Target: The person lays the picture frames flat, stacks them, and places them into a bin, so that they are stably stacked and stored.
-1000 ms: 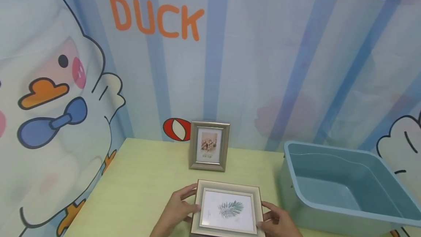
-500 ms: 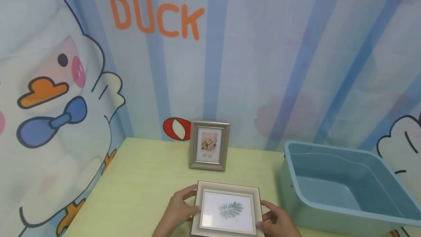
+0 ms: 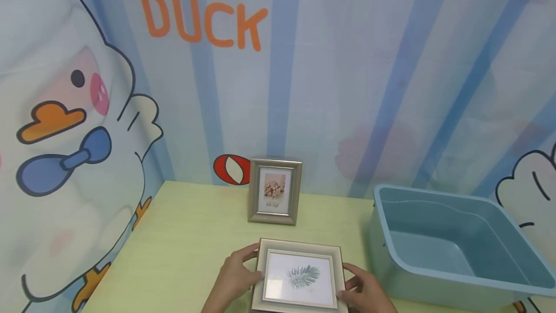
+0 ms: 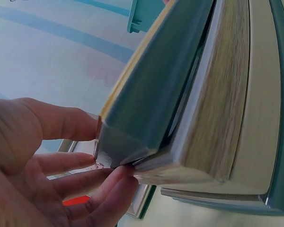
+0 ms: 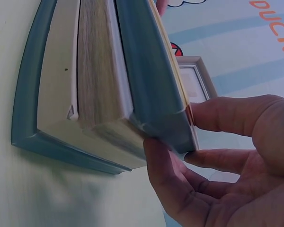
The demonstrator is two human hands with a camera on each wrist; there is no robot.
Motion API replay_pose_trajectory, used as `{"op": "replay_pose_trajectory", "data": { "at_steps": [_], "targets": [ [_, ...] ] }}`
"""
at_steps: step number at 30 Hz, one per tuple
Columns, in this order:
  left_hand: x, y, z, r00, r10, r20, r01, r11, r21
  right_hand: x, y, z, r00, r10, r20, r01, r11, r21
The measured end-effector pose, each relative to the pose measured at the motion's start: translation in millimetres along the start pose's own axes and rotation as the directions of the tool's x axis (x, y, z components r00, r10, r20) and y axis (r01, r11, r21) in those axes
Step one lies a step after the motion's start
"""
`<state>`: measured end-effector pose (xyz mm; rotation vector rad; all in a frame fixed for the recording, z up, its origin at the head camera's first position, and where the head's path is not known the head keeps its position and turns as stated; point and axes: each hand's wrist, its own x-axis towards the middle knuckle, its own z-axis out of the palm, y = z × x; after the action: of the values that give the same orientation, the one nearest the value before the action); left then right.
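Observation:
A cream-bordered picture frame (image 3: 301, 244) with a green leaf print lies face up at the bottom of the head view. My left hand (image 3: 236, 274) pinches its left side, thumb on the front edge and fingers at the lower edge. Its right side is pinched by my right hand (image 3: 367, 290) in the same way. Both wrist views show this frame's teal side (image 4: 154, 90) on top of a stack. Beneath it are a wood-grain-sided layer (image 5: 98, 71), a cream-sided layer (image 5: 57, 85) and a teal-sided bottom layer (image 5: 26, 99). A narrow dark gap shows under the top frame in the left wrist view.
A smaller silvery picture frame (image 3: 296, 192) with a flower picture stands upright behind the stack, near the wall cloth (image 3: 321, 86). To the right sits a blue-green plastic tub (image 3: 434, 274). Everything rests on a pale yellow-green table (image 3: 173, 235).
The head view has shifted slightly, so the background sits a little farther left and up. Both hands keep their hold on the leaf-print picture frame, which has barely moved.

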<state>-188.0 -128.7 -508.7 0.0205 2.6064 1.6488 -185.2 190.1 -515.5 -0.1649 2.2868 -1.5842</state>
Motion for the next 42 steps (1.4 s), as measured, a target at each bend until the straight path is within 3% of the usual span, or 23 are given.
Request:
{"op": "replay_pose_trajectory", "data": {
  "at_steps": [17,30,33,35,38,42],
  "targets": [
    [-1.3,7.1,-3.2,0.999,-0.012,-0.034,0.016,0.992,0.128,-0.1,-10,2,1.000,0.000,-0.017,-0.001,0.999,-0.054],
    [-2.5,8.1,-1.7,0.997,-0.010,-0.072,0.021,0.987,0.162,0.6,-10,0,1.000,-0.001,-0.008,0.001,0.999,-0.051],
    [-2.8,5.8,-2.4,0.998,-0.009,-0.059,0.016,0.992,0.126,1.4,-9,-2,1.000,-0.026,0.001,0.026,0.998,-0.060],
    [-3.1,3.1,-4.6,0.999,-0.004,-0.041,0.007,0.997,0.082,2.0,-8,-3,0.998,-0.060,-0.023,0.057,0.994,-0.093],
    [-1.1,-2.6,-9.3,0.999,0.007,-0.039,-0.008,1.000,-0.029,3.7,-11,-4,0.986,-0.104,-0.133,0.082,0.984,-0.159],
    [6.4,-12.0,-15.1,0.993,0.056,-0.104,-0.068,0.991,-0.115,7.4,-21,-5,0.946,-0.143,-0.290,0.091,0.978,-0.185]
  ]
}}
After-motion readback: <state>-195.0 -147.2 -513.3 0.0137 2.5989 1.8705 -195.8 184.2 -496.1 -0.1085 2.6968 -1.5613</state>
